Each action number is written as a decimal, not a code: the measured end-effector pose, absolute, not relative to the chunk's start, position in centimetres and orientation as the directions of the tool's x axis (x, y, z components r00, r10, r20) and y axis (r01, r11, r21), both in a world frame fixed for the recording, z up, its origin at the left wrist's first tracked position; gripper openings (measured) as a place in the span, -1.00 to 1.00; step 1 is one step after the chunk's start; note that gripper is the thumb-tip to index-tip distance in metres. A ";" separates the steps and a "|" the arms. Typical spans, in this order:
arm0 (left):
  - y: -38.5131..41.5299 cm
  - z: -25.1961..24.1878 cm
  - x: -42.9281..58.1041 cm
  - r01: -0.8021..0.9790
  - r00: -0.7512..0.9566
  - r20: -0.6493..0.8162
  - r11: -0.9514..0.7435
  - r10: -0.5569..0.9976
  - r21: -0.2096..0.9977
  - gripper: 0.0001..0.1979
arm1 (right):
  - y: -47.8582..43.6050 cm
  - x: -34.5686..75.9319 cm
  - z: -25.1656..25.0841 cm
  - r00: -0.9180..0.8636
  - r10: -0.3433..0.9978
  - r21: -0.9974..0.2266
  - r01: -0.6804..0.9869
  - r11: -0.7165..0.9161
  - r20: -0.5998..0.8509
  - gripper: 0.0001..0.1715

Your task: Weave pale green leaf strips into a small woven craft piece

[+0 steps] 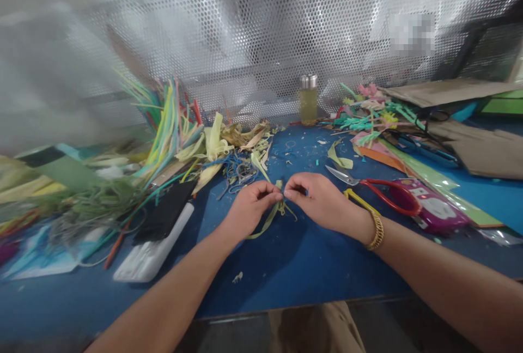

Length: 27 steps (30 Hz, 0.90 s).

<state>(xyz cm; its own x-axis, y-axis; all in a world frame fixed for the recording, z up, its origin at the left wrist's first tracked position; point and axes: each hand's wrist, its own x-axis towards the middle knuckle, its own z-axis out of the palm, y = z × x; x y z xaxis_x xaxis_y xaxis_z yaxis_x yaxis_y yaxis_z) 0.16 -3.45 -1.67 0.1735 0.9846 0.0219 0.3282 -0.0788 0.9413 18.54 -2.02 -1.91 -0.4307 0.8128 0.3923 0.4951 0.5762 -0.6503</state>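
Over the middle of the blue table, my left hand (250, 205) and my right hand (321, 199) meet fingertip to fingertip, each closed in a pinch. Between and just below them is a small pale-green husk strip (267, 222), knotted or bunched near the fingertips, with thin ends trailing down. The fingers partly hide it, so how each one grips it is hard to see. A gold bracelet circles my right wrist. Beside that wrist lie red-handled scissors (392, 199), blades pointing left, and a yellow-handled tool (361, 200) partly covered by the wrist.
Dried husks (216, 140) and blue threads (241, 170) lie behind my left hand. Further left are a black phone (165, 214), a white case (153, 257) and colourful pipe cleaners (167, 124). A glass bottle (308, 105) stands at the perforated metal screen (245, 31). Cardboard (490, 148) lies right.
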 end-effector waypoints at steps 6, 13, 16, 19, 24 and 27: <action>-3.5 -1.8 0.2 0.383 0.137 0.093 -0.139 0.986 0.913 -0.81 | -1.9 18.4 -2.1 -0.414 0.823 -0.680 0.474 0.559 0.388 -0.85; -3.3 -1.8 0.0 0.437 0.049 0.123 -0.132 0.991 0.890 -0.80 | -2.2 18.4 -1.8 -0.405 0.856 -0.848 0.280 0.449 0.320 -0.74; -3.1 -2.0 -0.2 0.435 0.007 0.145 -0.134 0.989 0.891 -0.80 | -2.3 18.3 -1.8 -0.409 0.883 -0.923 0.195 0.331 0.231 -0.68; -3.1 -1.9 -0.2 0.427 -0.023 0.170 -0.144 0.985 0.893 -0.82 | -2.2 18.1 -2.0 -0.446 0.879 -0.965 0.101 0.240 0.172 -0.64; -3.3 -1.7 -0.1 0.384 0.003 0.157 -0.147 0.988 0.912 -0.81 | -2.0 18.2 -2.1 -0.473 0.864 -0.972 0.065 0.227 0.170 -0.64; -3.1 -2.0 -0.2 0.331 -0.003 0.134 -0.125 0.991 0.935 -0.79 | -1.9 18.2 -2.1 -0.477 0.851 -0.951 0.093 0.295 0.218 -0.65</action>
